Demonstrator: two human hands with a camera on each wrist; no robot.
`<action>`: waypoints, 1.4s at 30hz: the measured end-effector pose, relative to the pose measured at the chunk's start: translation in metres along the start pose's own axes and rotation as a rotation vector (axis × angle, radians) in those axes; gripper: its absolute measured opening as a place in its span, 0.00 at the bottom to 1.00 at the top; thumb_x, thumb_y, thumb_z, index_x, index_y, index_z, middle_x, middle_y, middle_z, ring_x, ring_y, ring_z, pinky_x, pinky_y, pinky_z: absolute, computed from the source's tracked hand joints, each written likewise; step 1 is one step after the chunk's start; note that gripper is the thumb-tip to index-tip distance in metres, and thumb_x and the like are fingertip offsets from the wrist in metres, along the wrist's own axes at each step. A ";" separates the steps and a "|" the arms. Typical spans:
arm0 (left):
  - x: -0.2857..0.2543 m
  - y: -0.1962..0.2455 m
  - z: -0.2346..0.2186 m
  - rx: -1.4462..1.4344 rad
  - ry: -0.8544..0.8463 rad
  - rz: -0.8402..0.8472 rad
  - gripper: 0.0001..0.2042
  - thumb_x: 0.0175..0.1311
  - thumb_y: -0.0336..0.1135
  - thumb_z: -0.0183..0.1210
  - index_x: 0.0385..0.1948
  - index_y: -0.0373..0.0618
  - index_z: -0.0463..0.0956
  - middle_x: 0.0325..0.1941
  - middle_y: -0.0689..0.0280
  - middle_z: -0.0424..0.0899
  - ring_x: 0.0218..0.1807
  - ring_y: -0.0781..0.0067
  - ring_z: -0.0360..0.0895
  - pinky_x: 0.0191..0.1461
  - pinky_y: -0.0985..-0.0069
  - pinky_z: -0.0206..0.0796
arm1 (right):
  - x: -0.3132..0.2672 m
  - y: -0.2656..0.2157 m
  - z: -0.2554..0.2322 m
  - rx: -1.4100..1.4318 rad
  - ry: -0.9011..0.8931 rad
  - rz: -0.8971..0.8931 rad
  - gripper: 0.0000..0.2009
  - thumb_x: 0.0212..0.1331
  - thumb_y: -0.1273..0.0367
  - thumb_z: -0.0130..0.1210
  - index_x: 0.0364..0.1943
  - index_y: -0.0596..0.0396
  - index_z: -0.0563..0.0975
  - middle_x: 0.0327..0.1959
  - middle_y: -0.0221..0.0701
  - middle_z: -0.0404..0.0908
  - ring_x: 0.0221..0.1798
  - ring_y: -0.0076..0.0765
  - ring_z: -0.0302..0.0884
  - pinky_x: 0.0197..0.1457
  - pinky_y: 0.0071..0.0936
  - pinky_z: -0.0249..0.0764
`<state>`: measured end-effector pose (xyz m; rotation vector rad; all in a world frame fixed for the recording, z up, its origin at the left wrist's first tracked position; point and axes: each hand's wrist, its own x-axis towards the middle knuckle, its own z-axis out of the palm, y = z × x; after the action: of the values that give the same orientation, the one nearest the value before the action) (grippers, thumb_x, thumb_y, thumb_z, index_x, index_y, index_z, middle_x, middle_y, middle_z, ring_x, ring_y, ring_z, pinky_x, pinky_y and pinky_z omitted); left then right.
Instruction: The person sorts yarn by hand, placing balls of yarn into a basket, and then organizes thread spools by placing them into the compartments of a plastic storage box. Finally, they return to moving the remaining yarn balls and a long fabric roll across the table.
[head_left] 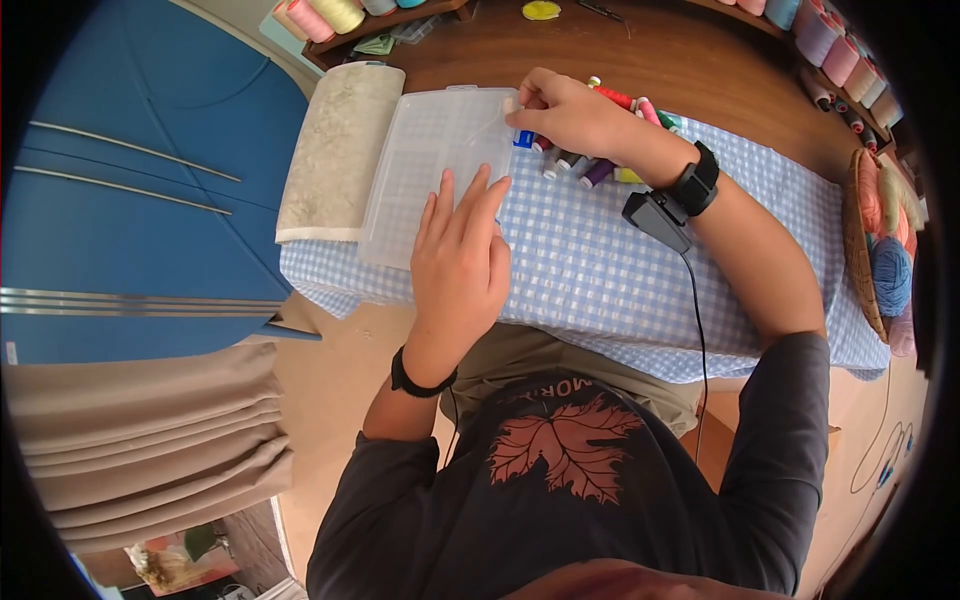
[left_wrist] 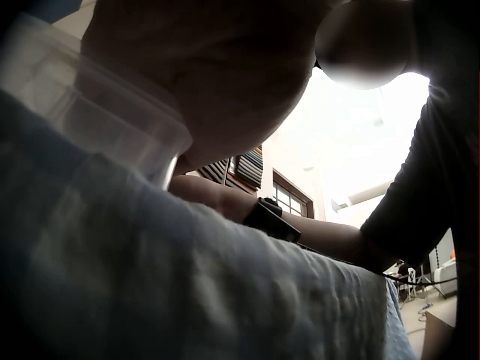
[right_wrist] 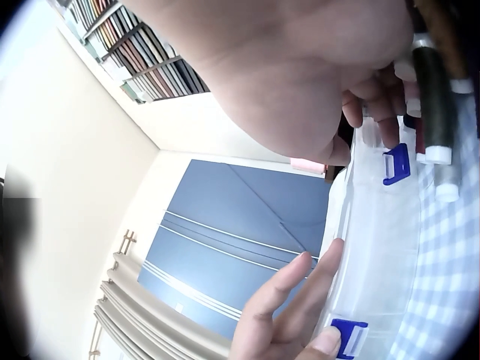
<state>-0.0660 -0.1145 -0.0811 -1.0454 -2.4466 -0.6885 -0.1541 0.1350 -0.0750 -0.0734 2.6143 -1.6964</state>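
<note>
A clear plastic box (head_left: pixel 425 135) with blue latches lies on the checked cloth, its lid down. My left hand (head_left: pixel 460 260) rests at its near right side, fingers extended over the lid. In the right wrist view the left thumb touches the near blue latch (right_wrist: pixel 346 335). My right hand (head_left: pixel 580 118) grips the far right corner, with bent fingers against the box's side beside the far blue latch (right_wrist: pixel 403 161). That latch stands out from the wall. The left wrist view is dark, with the box's end (left_wrist: pixel 142 124) partly behind the left hand.
Thread spools (head_left: pixel 598 173) lie right of the box, under and beside the right forearm. A roll of pale fabric (head_left: pixel 340 150) borders its left side. A basket of yarn (head_left: pixel 860 255) stands at the far right. Cone-thread shelves (head_left: pixel 455 12) edge the wooden table.
</note>
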 end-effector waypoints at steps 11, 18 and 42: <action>-0.001 0.000 0.002 0.031 0.016 0.006 0.24 0.68 0.22 0.56 0.67 0.43 0.78 0.74 0.52 0.82 0.78 0.26 0.71 0.80 0.38 0.63 | -0.010 -0.021 -0.004 0.149 -0.036 -0.045 0.08 0.74 0.70 0.61 0.48 0.55 0.75 0.44 0.29 0.83 0.43 0.24 0.88 0.43 0.26 0.82; 0.000 -0.001 0.002 0.025 0.005 0.012 0.22 0.68 0.22 0.55 0.63 0.43 0.80 0.74 0.51 0.83 0.78 0.25 0.71 0.80 0.38 0.63 | -0.007 -0.015 -0.006 0.182 -0.090 -0.109 0.06 0.73 0.72 0.59 0.48 0.55 0.74 0.44 0.28 0.84 0.46 0.22 0.87 0.44 0.23 0.81; 0.061 -0.052 0.008 0.200 -0.392 -0.061 0.45 0.77 0.64 0.58 0.86 0.43 0.56 0.89 0.37 0.53 0.88 0.22 0.46 0.89 0.42 0.41 | -0.015 0.033 -0.191 -0.488 -0.254 0.777 0.17 0.67 0.65 0.48 0.36 0.68 0.83 0.32 0.49 0.90 0.33 0.52 0.92 0.36 0.49 0.88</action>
<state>-0.1457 -0.1070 -0.0700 -1.1134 -2.8167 -0.2632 -0.1491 0.3236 -0.0274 0.5891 2.3244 -0.7367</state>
